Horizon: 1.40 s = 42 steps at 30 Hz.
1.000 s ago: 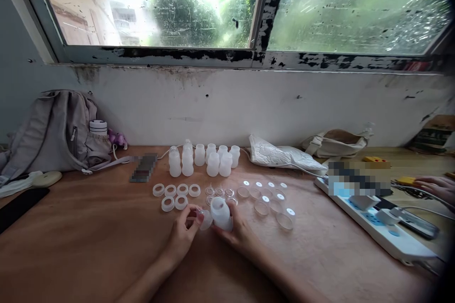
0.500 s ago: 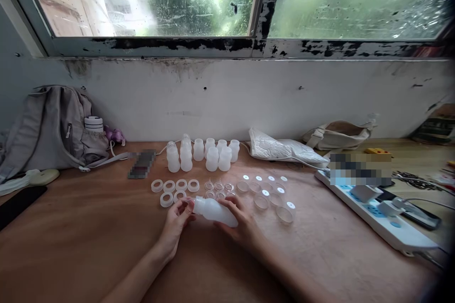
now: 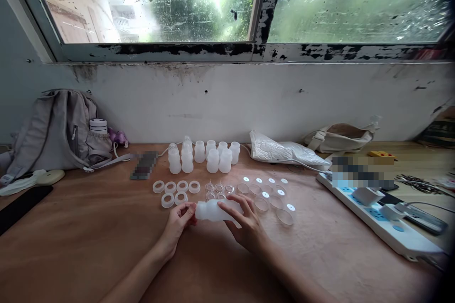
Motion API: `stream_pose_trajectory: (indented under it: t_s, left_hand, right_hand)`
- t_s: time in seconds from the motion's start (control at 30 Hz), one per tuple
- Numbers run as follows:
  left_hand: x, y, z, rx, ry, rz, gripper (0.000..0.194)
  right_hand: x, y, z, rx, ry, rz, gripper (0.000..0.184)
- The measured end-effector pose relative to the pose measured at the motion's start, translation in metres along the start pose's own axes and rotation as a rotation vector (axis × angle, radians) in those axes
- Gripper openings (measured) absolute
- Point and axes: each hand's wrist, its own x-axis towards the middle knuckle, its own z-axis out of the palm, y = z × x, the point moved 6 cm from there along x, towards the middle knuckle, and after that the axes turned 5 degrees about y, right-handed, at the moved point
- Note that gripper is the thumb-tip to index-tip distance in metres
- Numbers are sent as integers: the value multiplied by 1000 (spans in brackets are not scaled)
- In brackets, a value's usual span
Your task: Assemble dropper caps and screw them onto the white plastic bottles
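The left hand (image 3: 179, 225) has its grip pinched nearly closed at the narrow end of a frosted white bottle (image 3: 209, 210); the fingers hide exactly what part they hold. The right hand (image 3: 249, 227) has a looser grip, its fingers spread over the bottle's wider body with the thumb below. The bottle lies sideways between the two grips, over the worktop (image 3: 199, 265). Just beyond the left grip sit white rings (image 3: 182, 191), and small clear parts (image 3: 209, 187) lie behind the bottle. Clear round covers (image 3: 262, 206) with white discs are beyond and right of the right grip. Farther beyond both grips stand more frosted containers (image 3: 212, 161). A power strip (image 3: 377, 215) lies well right of the right grip.
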Motion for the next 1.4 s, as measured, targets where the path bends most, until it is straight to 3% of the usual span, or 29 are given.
stream_pose_trajectory:
  t_s: [0.27,0.9,1.2,1.4]
  left_hand:
    - [0,1,-5,-18,64,1,33]
    - [0,8,-5,-11,51,102,30]
    - [1,10,-6,-21,67,105,30]
    - [-1,11,-4,-43,44,114,26]
  right_hand:
    - [-3,-8,0,-12,18,55,49]
    - [1,-1,7,447,-145,355,35]
    - [-4,4,17,700,-259,683,31]
    - [-11,13,25,1077,-90,1057,27]
